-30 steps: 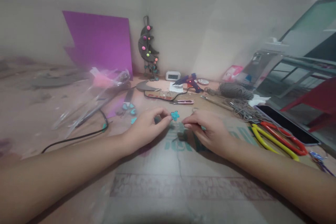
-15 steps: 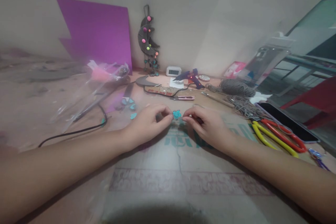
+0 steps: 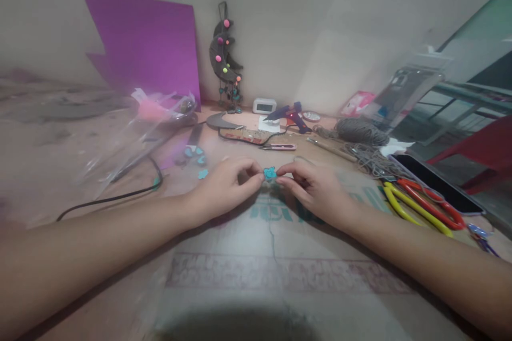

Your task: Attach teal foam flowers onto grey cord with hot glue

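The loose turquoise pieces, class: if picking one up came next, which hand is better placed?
Probably the left hand: the loose turquoise pieces lie nearer it, while the right hand would reach across. Both are at the turquoise flower, so the right might hold that.

The scene is dim and greyish, its colours muted, with a paler patch slanting across the right part of the far wall (image 3: 336, 58). Soft shadows edge the near side of the left forearm (image 3: 116, 245) and right forearm (image 3: 420, 256), and a dark rounded shadow falls across the near cardboard (image 3: 216, 282). Light streaks glint on the clear plastic bag (image 3: 120, 152) at left. Focus holds best around the far, central clock (image 3: 264, 106); the left tabletop (image 3: 36, 144) smears badly, and the red chair (image 3: 476, 149) at right looks stretched. Fine edges on the teal piece (image 3: 270, 172) seem too soft to read.
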